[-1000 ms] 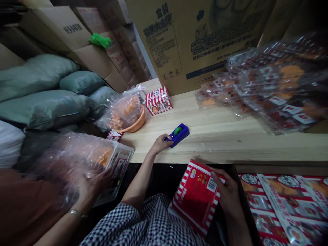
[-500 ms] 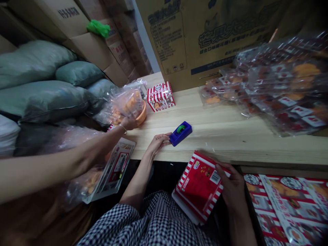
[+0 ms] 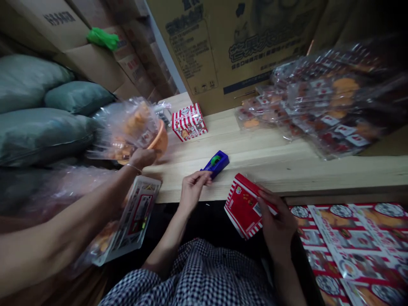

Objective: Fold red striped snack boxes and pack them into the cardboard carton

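My left hand (image 3: 193,190) is at the near end of a blue tape dispenser (image 3: 219,160), thumb and fingers pinched together. Whatever lies between those fingertips is too small to make out. A roll of green tape (image 3: 215,160) sits in the dispenser, which stands on the wooden table (image 3: 255,155). My right hand (image 3: 278,214) grips a red carton (image 3: 245,205) with striped edges by its right side. The carton is held tilted, in front of the table's near edge.
At left, another person's hand (image 3: 142,159) is at an orange basket (image 3: 161,140) of bagged toys. A striped box (image 3: 189,122) stands behind the dispenser. Bagged goods (image 3: 331,106) pile up at right, before a large cardboard box (image 3: 207,51). Flat printed cartons (image 3: 353,242) lie lower right.
My left fingers have closed into a tighter pinch by the dispenser. The red carton has been raised and turned in my right hand. The other person's bagged toys have shifted; the whole view has swung slightly.
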{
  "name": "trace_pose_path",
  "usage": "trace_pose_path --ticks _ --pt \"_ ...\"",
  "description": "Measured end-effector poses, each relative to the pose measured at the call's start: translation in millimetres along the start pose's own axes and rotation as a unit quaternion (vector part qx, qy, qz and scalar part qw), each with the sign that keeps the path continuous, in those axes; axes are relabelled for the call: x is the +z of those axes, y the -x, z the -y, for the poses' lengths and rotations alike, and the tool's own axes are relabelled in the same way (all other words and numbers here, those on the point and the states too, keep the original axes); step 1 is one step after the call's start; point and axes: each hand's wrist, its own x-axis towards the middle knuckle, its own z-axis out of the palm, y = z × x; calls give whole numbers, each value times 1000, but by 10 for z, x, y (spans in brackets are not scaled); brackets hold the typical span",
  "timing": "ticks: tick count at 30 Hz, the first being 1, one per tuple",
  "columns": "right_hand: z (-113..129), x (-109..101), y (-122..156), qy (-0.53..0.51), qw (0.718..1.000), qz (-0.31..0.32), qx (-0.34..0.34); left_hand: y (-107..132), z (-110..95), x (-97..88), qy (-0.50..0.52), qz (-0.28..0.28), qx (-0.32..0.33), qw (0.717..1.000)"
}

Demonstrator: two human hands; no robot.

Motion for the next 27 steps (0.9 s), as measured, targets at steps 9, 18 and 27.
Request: trace_pose_path --ticks 9,18,27 --pt "12 84 203 75 986 108 -106 572 -506 572 197 129 -122 964" --pt "48 91 269 68 970 175 -152 607 -154 450 180 113 -231 949" --pt "220 14 159 67 976 185 -93 545 -66 365 132 126 -186 965"
